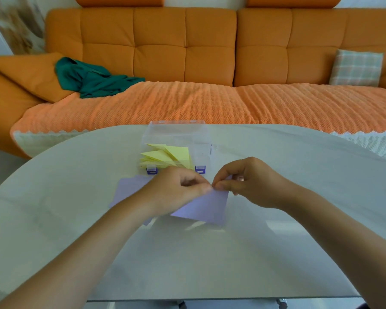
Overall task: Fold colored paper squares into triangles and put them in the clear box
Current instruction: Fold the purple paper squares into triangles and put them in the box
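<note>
Lavender paper square (202, 208) hangs just above the table (210, 264), lifted at its top corner, with the rest of the sheet sloping down toward 6 o'clock. It is thin and very light, limp enough to sag and quick to crease, so I judge it needs a light touch at the corners only, with the middle left free until the edges line up. It may slip between dry fingers.

Both hands meet at that top corner. The left hand (176, 188) comes in from 8 o'clock, its thumb and forefinger pressed together on the paper's edge. The right hand (247, 181) comes in from 4 o'clock, knuckles up, and pinches the same corner just beside the left fingertips (206, 189). The frame is soft here, so whether one layer or two matched corners lie in the pinch I cannot tell.

At 9 o'clock of the held sheet, partly under the left wrist, lie more lavender sheets (129, 189). At 12 o'clock, near the hands, the clear box (176, 132) stands open with yellow triangles (165, 156) inside.
</note>
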Demonstrator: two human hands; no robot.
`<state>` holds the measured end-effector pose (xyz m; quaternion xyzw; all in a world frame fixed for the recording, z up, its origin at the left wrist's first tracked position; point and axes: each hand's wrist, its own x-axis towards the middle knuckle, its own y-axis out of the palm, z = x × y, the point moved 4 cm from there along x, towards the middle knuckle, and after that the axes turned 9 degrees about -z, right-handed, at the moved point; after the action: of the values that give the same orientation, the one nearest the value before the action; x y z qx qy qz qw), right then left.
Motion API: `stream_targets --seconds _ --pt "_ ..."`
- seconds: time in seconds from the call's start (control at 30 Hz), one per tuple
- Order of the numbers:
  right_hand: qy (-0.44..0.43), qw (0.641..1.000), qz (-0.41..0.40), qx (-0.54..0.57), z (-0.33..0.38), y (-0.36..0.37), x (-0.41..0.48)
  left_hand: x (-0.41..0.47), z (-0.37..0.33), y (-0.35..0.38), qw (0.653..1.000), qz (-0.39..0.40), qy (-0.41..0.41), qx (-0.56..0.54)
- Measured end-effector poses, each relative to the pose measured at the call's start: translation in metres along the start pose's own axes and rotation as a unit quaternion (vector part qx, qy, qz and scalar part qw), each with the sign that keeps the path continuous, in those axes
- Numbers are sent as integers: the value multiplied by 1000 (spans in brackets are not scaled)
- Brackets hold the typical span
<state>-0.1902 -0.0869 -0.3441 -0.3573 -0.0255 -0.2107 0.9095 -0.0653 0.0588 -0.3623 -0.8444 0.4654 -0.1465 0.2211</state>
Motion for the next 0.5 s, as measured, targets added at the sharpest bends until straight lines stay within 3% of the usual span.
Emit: stream_targets --seconds 0.07,0.23,0.37,0.5 --pt "-10 999 -35 2 1 -2 1 0 2 6 1000 -3 -7 12" --pt "-106 980 -124 -112 7 -5 -5 0 7 1 980 -133 -104 -100" --pt "-192 962 -102 -167 13 -2 -10 -1 4 1 958 -111 -168 -205" --pt "-184 953 -99 -218 11 8 -10 -2 0 6 944 -66 -173 -271"
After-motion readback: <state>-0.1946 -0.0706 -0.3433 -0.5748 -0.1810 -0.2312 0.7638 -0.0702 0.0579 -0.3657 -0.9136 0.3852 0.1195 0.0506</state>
